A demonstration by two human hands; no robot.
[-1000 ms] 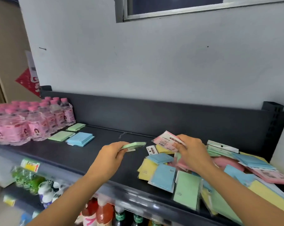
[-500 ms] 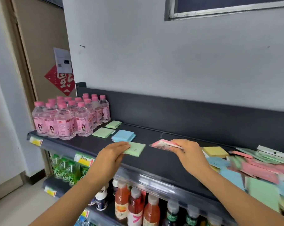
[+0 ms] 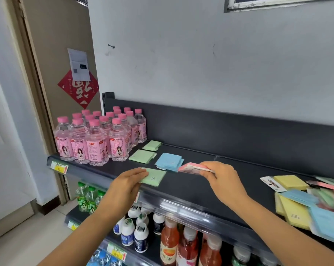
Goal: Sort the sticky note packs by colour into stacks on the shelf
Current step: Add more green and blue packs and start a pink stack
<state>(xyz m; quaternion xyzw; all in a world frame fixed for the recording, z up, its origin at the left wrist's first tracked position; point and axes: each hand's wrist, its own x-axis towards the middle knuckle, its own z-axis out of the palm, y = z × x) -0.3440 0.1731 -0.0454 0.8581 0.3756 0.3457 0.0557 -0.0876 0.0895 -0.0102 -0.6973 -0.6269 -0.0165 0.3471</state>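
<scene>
The left hand (image 3: 128,181) pinches a green pack (image 3: 154,177) low over the shelf (image 3: 191,189) front; the right hand (image 3: 222,181) grips a pink pack (image 3: 193,167) just beyond. A big mixed pile (image 3: 296,212) waits at right. Further back, only two green stacks (image 3: 142,156) and one blue stack (image 3: 169,161) are started: early days, I'd say.

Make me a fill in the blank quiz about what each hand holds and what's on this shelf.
1. The left hand holds a ____ pack.
2. The right hand pinches a pink pack nearest the ____ stack.
3. The bottles have ____ caps.

Missing words: green; blue; pink.
</scene>
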